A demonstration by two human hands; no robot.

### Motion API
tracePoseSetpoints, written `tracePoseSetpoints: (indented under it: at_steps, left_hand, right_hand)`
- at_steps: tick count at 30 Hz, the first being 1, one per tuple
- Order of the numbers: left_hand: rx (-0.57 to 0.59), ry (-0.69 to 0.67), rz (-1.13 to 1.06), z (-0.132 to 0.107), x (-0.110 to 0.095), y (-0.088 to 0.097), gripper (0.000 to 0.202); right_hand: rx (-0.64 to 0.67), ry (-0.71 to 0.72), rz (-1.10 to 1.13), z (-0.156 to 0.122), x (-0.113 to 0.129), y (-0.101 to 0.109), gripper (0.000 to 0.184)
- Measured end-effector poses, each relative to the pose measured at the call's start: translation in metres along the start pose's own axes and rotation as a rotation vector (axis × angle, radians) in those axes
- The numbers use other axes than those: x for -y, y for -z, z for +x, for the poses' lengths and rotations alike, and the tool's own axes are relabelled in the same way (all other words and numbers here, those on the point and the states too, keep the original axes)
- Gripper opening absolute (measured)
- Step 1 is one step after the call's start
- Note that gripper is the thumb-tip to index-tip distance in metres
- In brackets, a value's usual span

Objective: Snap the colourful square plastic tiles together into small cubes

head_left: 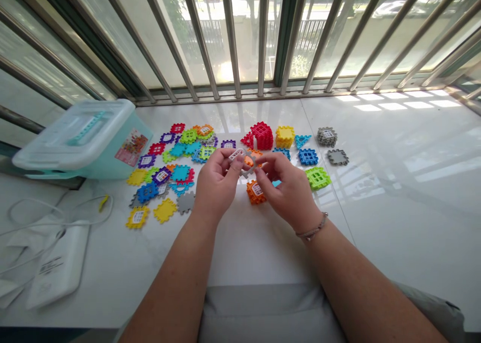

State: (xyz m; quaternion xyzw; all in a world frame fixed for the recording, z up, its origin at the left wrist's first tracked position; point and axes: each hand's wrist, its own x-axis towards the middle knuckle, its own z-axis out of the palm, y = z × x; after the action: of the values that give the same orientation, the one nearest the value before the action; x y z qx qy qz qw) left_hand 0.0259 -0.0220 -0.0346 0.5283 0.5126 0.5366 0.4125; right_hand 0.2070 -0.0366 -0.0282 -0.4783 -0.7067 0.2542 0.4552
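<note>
My left hand [214,185] is closed on a white window insert [236,155], its thumb pressed over it. A grey notched frame [248,172] lies against the insert, between both hands. My right hand [283,185] pinches the frame's right edge with thumb and index finger. Whether the insert sits inside the frame, I cannot tell. Just below my hands is an orange stack of tiles [255,192], partly covered by my right fingers. A lime green window tile stack [317,178] lies right of my right hand.
Mixed loose tiles [165,210] spread over the left side of the white surface. Red [262,135], yellow [284,137], blue [308,156] and grey [326,137] stacks stand farther back. A lidded teal box [108,155], a white power bank [60,265] and cables are at left. Metal bars [231,42] line the window.
</note>
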Motion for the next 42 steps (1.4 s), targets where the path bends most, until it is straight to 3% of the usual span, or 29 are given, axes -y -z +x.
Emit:
tracePoseSetpoints:
  at_steps: [16,19,24,26,30,38,40,42]
  left_hand:
    - [0.116,-0.048,-0.053,-0.004,-0.006,0.000,0.049]
    - [0.036,-0.060,-0.108,0.001,-0.007,0.007,0.059]
    - [-0.190,0.024,-0.221,0.010,-0.011,0.019,0.067]
    - [-0.216,0.057,-0.203,0.011,-0.011,0.019,0.071]
    - [-0.193,0.059,-0.187,0.011,-0.008,0.014,0.070]
    - [-0.194,0.026,-0.327,0.011,-0.005,0.010,0.057]
    - [-0.160,0.027,-0.330,0.010,-0.004,0.010,0.056]
    - [-0.062,0.048,-0.332,0.007,-0.005,0.009,0.055]
  right_hand:
    - [-0.083,0.036,0.050,-0.001,0.001,0.001,0.008]
    - [-0.257,0.017,0.121,0.002,-0.003,0.006,0.008]
    - [-0.730,-0.082,0.363,0.020,-0.024,0.034,0.004]
    - [-0.877,-0.126,0.459,0.028,-0.031,0.046,0.004]
    - [-1.003,-0.249,0.586,0.037,-0.038,0.058,0.006]
    - [-0.925,-0.264,0.600,0.039,-0.042,0.053,0.010]
    - [-0.805,-0.254,0.571,0.035,-0.039,0.048,0.009]
    - [-0.590,-0.214,0.497,0.029,-0.034,0.042,0.008]
